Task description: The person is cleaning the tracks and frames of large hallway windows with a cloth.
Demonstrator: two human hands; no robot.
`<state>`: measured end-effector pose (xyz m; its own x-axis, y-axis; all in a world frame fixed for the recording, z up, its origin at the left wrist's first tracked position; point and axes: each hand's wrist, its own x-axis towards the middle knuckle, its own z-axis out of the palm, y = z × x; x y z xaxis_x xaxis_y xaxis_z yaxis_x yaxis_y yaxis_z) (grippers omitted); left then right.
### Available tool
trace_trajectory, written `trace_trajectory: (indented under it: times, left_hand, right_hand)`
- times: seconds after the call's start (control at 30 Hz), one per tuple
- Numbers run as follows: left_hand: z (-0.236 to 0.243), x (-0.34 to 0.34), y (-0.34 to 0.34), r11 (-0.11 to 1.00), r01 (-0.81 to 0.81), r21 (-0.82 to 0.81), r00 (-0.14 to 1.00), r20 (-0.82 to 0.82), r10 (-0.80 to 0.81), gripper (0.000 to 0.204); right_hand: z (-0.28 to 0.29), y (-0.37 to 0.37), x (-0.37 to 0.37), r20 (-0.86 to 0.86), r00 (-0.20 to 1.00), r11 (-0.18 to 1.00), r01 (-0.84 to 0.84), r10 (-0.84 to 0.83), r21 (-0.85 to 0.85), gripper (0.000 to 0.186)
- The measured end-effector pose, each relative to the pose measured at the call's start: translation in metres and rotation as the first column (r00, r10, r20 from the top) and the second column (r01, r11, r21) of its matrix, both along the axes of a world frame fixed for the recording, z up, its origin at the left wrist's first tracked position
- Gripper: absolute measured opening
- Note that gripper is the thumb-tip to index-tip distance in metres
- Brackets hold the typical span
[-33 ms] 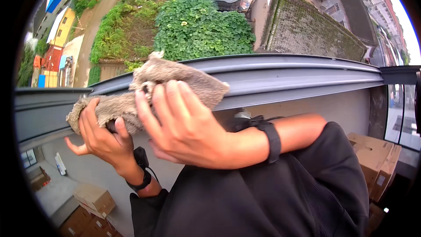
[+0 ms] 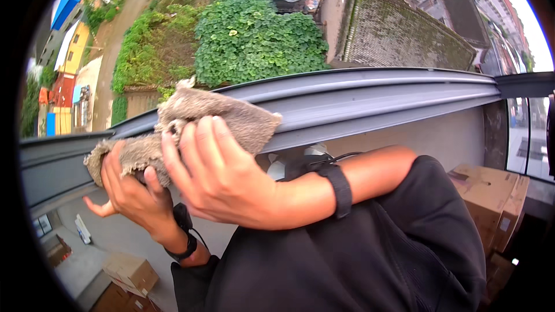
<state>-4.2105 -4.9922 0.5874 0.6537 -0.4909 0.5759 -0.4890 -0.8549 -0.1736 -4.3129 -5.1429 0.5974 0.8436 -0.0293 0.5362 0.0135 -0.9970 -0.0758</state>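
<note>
A greyish-brown, frayed cleaning rag [image 2: 222, 112] lies bunched over the grey metal window frame [image 2: 352, 95], one flap folded up with its corner pointing right. My left hand [image 2: 133, 196] holds its left end, thumb and fingers around the cloth and the little finger sticking out. My right hand [image 2: 225, 182] presses on the middle of the rag with bent fingers close together, just right of the left hand. The fingertips partly sink into the folds, so the underside of the cloth is hidden.
Beyond the frame the view drops to leafy plants [image 2: 260, 34], a dirt road and a tiled roof [image 2: 404, 26]. Indoors, cardboard boxes stand at right [image 2: 488, 202] and lower left [image 2: 132, 268]. A light shoe [image 2: 276, 169] shows below the frame.
Both hands and the rag have shifted a little left along the frame, the right hand more than the left. The view has also moved slightly, and more of a shoe shows.
</note>
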Motion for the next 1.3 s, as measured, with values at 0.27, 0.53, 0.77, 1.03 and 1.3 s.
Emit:
trace_trajectory:
  times: [0.27, 0.53, 0.77, 1.03, 1.3]
  left_hand:
    - [-0.001, -0.006, 0.020, 0.992, -0.082, 0.091, 0.986, -0.136, 0.094, 0.062]
    - [0.002, -0.047, -0.052, 0.943, 0.313, -0.111, 0.915, -0.232, -0.331, 0.051]
    - [-0.005, -0.172, -0.236, 0.868, 0.478, -0.131, 0.867, -0.089, -0.491, 0.058]
    - [0.015, -0.300, -0.419, 0.654, 0.756, -0.024, 0.653, -0.034, -0.757, 0.065]
    - [-0.006, -0.405, -0.558, 0.568, 0.822, -0.046, 0.567, 0.168, -0.806, 0.085]
  right_hand:
    - [-0.022, 0.012, 0.016, 0.142, 0.987, 0.989, 0.094, -0.077, -0.113, 0.049]
    - [-0.019, -0.057, -0.036, 0.150, 0.984, 0.993, 0.108, -0.099, -0.049, 0.046]
    - [-0.021, -0.236, -0.180, 0.240, 0.955, 0.982, 0.186, -0.172, -0.035, 0.034]
    - [-0.002, -0.420, -0.335, 0.116, 0.984, 0.989, 0.124, -0.133, 0.084, 0.049]
    - [0.022, -0.531, -0.452, -0.076, 0.856, 0.829, 0.467, -0.511, -0.308, 0.094]
